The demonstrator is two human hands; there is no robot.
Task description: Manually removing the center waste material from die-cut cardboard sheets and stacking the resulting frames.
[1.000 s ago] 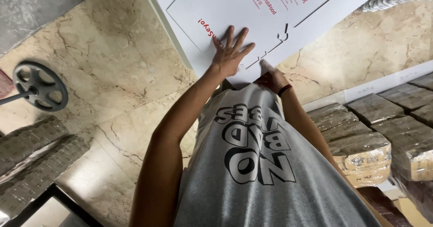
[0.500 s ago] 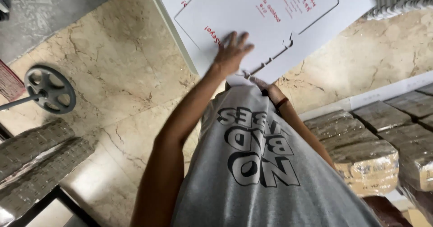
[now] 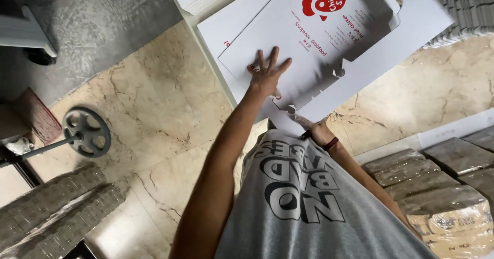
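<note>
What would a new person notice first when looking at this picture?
First comes the big flat white carton sheet with a red printed mark, lying across the white table at the top. The left hand is spread flat on it, while the right hand is at its lower edge, near the grey shirt. On the marble floor, a grey wheel stands at the left.

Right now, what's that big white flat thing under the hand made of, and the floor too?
The white flat box sheet looks like thin matte cardboard: die-cut notched edges, printed red. The floor looks like polished beige marble or stone tile: veins, soft shine.
</note>
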